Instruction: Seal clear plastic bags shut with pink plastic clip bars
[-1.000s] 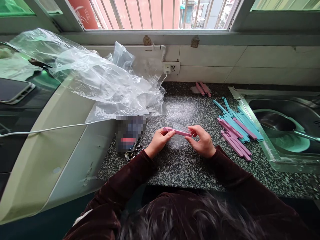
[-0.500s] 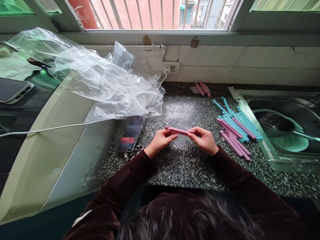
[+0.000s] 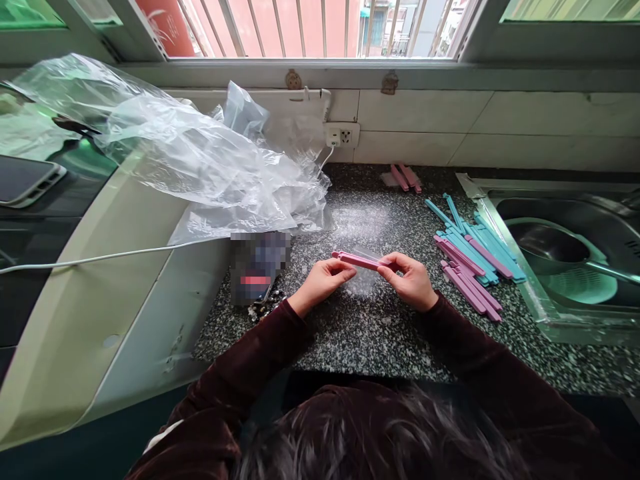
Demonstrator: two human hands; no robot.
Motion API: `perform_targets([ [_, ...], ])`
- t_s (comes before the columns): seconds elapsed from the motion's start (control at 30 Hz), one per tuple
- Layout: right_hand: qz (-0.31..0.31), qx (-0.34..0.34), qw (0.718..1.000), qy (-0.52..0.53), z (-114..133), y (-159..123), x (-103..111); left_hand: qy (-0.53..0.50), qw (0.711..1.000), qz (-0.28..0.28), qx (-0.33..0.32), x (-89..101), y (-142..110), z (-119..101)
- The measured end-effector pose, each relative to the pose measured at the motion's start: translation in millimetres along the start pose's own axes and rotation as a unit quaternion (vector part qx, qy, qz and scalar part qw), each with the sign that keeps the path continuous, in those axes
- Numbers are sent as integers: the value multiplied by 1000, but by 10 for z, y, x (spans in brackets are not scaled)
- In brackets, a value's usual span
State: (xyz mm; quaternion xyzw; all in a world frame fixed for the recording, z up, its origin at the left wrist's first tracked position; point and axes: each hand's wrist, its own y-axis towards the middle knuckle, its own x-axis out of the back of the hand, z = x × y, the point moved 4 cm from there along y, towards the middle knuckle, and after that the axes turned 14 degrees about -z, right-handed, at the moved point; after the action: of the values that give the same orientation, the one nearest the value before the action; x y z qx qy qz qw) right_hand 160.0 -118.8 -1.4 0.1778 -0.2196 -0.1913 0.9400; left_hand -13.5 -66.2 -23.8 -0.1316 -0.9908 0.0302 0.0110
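Observation:
Between my two hands is a pink bag sealing clip [image 3: 361, 261], level above the speckled counter. My left hand [image 3: 323, 283] pinches its left end between thumb and fingers. At the right end, my right hand [image 3: 410, 280] pinches the clip and the edge of a small clear plastic bag [image 3: 367, 253] that shows behind and below it. Whether the clip is fully closed on the bag I cannot tell. To the right of my right hand lie several loose pink clips [image 3: 470, 290] and a heap of blue clips [image 3: 465, 240].
A metal sink [image 3: 533, 303] with a pan [image 3: 545, 241] inside is at the right. More pink clips [image 3: 406, 177] lie by the tiled wall. Large crumpled plastic bags [image 3: 210, 160] cover the left back. A phone [image 3: 260, 270], blurred, lies left of my hands; a white cable [image 3: 115, 256] crosses there.
The pink clip has shifted very slightly in my hands, its left end a little to the right. Both hands keep their pinch; everything else stays in place.

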Motion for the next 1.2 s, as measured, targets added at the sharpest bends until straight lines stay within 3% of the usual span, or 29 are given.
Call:
perform_targets([
  [0.3,12,54,998,-20,40,-3,-1,-6,994,-79,-73,145,11,-148],
  [0.47,31,69,997,-25,34,10,14,17,990,-67,-123,159,8,-220],
  [0.7,19,127,991,-39,84,27,36,45,986,-68,-145,157,-3,-225],
  [1.2,16,154,987,-37,127,22,43,70,979,-82,-175,160,-3,-208],
])
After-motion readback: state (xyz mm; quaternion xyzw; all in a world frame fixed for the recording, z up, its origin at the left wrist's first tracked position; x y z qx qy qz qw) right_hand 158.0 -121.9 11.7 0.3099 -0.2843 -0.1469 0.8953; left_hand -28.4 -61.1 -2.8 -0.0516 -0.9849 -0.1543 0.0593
